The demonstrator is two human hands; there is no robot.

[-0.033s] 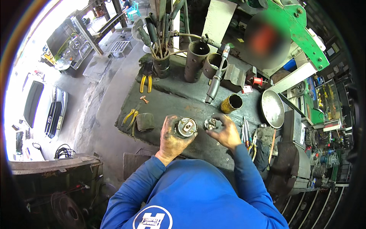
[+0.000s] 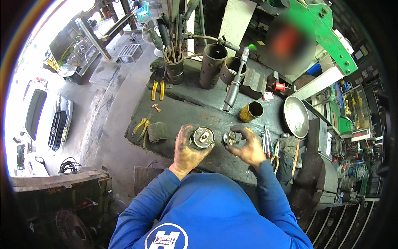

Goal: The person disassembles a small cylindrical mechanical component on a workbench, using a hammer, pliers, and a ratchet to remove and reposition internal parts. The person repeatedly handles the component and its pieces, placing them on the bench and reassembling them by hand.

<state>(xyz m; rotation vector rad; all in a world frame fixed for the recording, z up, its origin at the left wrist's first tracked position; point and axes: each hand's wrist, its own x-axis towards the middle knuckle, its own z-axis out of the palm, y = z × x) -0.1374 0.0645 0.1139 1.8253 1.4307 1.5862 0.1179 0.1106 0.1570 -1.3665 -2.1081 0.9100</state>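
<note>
Work position: the left hand [image 2: 185,149] is curled around the side of a cylindrical metal part [image 2: 203,137], which is held just in front of the torso, over the near side of the dark tabletop [image 2: 190,111]. The part's round face, with a raised central fitting, points up toward the viewer. The right hand [image 2: 251,146] is narrowed to a pinch; a small rounded metal piece [image 2: 229,139] appears to be held between thumb and fingers, apart from the cylindrical part and to its right.

Handling: support the cylindrical part from the side and below, with the face level and the fingertips clear of the central fitting. Pinch the small piece by its outer edge, so that its faces remain visible. Grimy skin may reduce grip; firm, even pressure is advisable. Work low over the tabletop, in the gap between the dark cup-shaped part [image 2: 158,132] and the yellowish tube [image 2: 251,112], to limit the effect of a drop.

Limits of view: the left palm and fingers cover the lower body of the cylindrical part. The small piece is partly covered by the right hand; its exact form and contact points cannot be determined. A blurred patch masks the area beside the green metal frame [image 2: 329,35].
</note>
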